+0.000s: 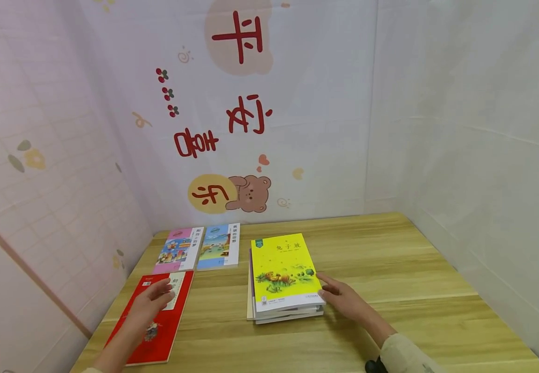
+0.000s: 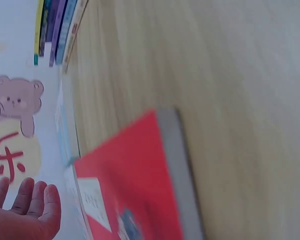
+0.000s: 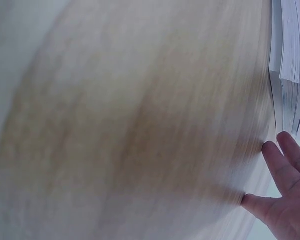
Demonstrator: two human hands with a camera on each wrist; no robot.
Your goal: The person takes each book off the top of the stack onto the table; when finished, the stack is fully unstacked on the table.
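In the head view my left hand [image 1: 144, 311] hovers over a red book [image 1: 169, 329] at the front left of the table, fingers spread and holding nothing. The left wrist view has the same hand [image 2: 30, 217] beside the red book [image 2: 135, 165], its fingers loosely bent. A stack of books topped by a bright yellow picture book [image 1: 283, 267] lies mid-table. My right hand [image 1: 346, 300] is at the stack's right side, fingertips right at its edge. From the right wrist, that hand [image 3: 290, 195] shows extended fingers near the stack's page edges [image 3: 290, 60].
Behind the red book lie a pink-covered book [image 1: 176, 251] and a blue-covered book [image 1: 219, 248], side by side. The wooden table [image 1: 390, 259] meets a printed cloth wall [image 1: 316, 129] at the back, with more cloth at both sides.
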